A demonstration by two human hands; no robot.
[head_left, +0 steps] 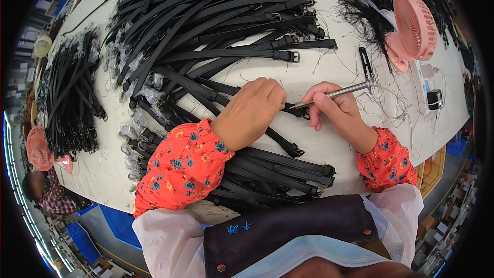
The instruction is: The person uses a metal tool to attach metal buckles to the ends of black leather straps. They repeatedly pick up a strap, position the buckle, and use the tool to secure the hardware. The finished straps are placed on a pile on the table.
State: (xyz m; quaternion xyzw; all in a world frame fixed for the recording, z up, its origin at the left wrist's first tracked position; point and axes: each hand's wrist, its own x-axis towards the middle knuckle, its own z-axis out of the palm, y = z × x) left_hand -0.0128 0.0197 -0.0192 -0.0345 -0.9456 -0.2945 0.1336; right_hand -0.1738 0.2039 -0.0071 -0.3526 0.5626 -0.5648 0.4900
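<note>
My left hand (250, 110) is closed on a black belt (296, 111), its fingers pinched near the buckle end. In my right hand (335, 107) is a slim silver pen-shaped tool (343, 91), gripped between thumb and fingers. Its pointed tip meets or nearly meets the belt beside my left fingertips; exact contact is too small to tell. A heap of black buckled belts (231, 13) covers the table beyond my hands. More black belts (288, 167) lie in a bundle under and in front of my left forearm, buckles toward the right.
On the white table (355, 154), a pink fan (411, 25) stands at the far right, near a black pen (366, 63) and a white power strip (426, 85). Loose threads and a thin cable lie around them. Thin black straps (74, 92) are piled left.
</note>
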